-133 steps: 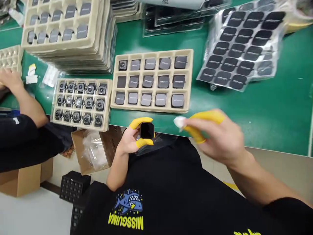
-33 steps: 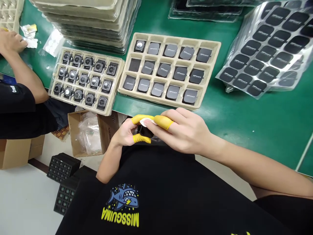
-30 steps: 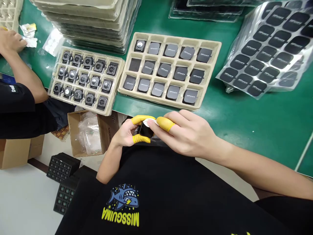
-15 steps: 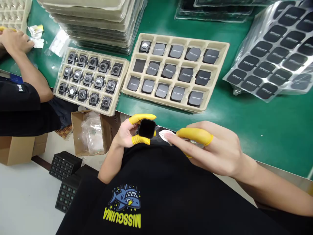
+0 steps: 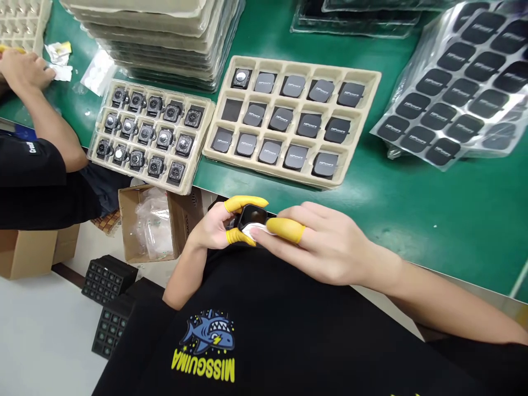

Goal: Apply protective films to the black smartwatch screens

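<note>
Near the table's front edge, my left hand (image 5: 216, 226) grips a black smartwatch (image 5: 254, 213) by its sides, screen facing up. Yellow finger cots cover the thumb and a finger of that hand. My right hand (image 5: 325, 242), also wearing a yellow finger cot, pinches a folded white wiping cloth (image 5: 252, 227). The cloth lies against the lower part of the watch screen and hides it. Just beyond the hands is a beige tray (image 5: 264, 161) of square black pieces with printed lettering, one watch in its far left compartment.
Left of that tray stands a clear-topped tray (image 5: 190, 184) of watches. Stacked trays (image 5: 165, 44) rise behind it. Sheets of black stickers (image 5: 439, 115) lie at right on the green table (image 5: 412, 220). A co-worker's hand (image 5: 27, 69) is at far left; an open carton (image 5: 127, 225) sits below.
My right hand has moved left, bringing the cloth from beside the smartwatch onto its screen. The watch has tilted slightly in my left hand.
</note>
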